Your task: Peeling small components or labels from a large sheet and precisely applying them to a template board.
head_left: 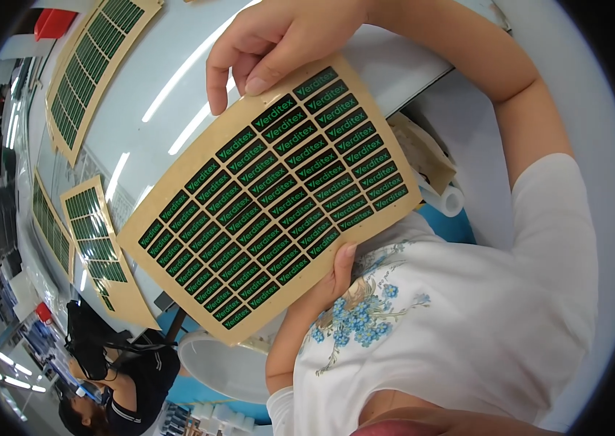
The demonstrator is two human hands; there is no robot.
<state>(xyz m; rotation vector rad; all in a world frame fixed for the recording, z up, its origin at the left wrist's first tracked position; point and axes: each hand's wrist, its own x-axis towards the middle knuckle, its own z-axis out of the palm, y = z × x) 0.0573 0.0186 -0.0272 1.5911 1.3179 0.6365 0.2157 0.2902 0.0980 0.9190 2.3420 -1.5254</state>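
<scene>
Your left hand (331, 282) has its fingers clamped on the near edge of a glossy tan rectangular sheet of black, green-printed labels (271, 200); your right hand (300, 43) has its thumb at the far edge, forefinger apart – grip unclear. The sheet tilts between your chest and the glossy white surface (169, 36). This looks like a holding step – moving on calls for both edges supported.

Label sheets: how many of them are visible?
4: the held sheet, the upper-left sheet, the far-left sheet below that, and the sheet beside it. Others may be hidden underneath.
</scene>
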